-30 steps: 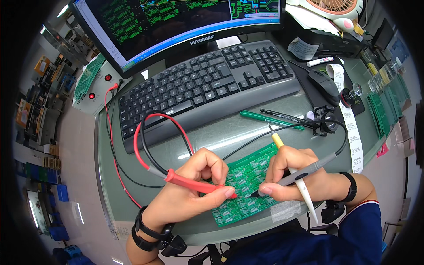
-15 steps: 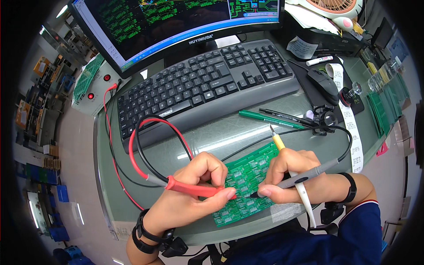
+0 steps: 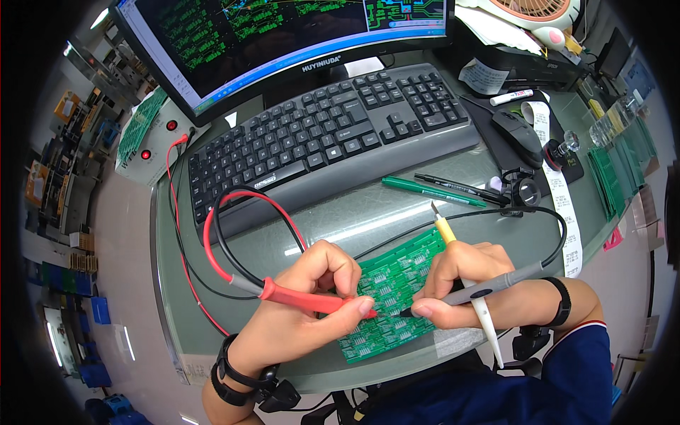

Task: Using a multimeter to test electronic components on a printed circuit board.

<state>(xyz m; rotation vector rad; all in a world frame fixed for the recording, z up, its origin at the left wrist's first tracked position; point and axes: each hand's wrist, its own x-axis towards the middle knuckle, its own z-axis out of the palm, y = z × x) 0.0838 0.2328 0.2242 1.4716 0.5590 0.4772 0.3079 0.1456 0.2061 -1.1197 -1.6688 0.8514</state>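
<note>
A green circuit board (image 3: 386, 283) lies on the glass-topped desk between my hands. My left hand (image 3: 312, 297) is closed round a red test probe (image 3: 301, 299), its tip pointing right at the middle of the board. In my right hand (image 3: 474, 283) is a grey test probe (image 3: 489, 287), whose dark tip points left, close to the red one. Whether either tip touches the board I cannot tell. The same right hand also grips a white and yellow pen-like knife (image 3: 445, 228), blade end up, its white handle slanting below the fingers.
Beyond the board stand a black keyboard (image 3: 333, 134) and a monitor (image 3: 283, 49). Pens (image 3: 432, 193) lie behind the board. To the right are a mouse (image 3: 517, 138), a paper strip (image 3: 563, 212) and upright green boards (image 3: 605, 180). Red and black leads (image 3: 212, 234) loop at left towards a tester box (image 3: 152, 152).
My left hand and the red probe have shifted slightly left. My right hand has barely moved, with the grey probe and knife still held. The board stays put.
</note>
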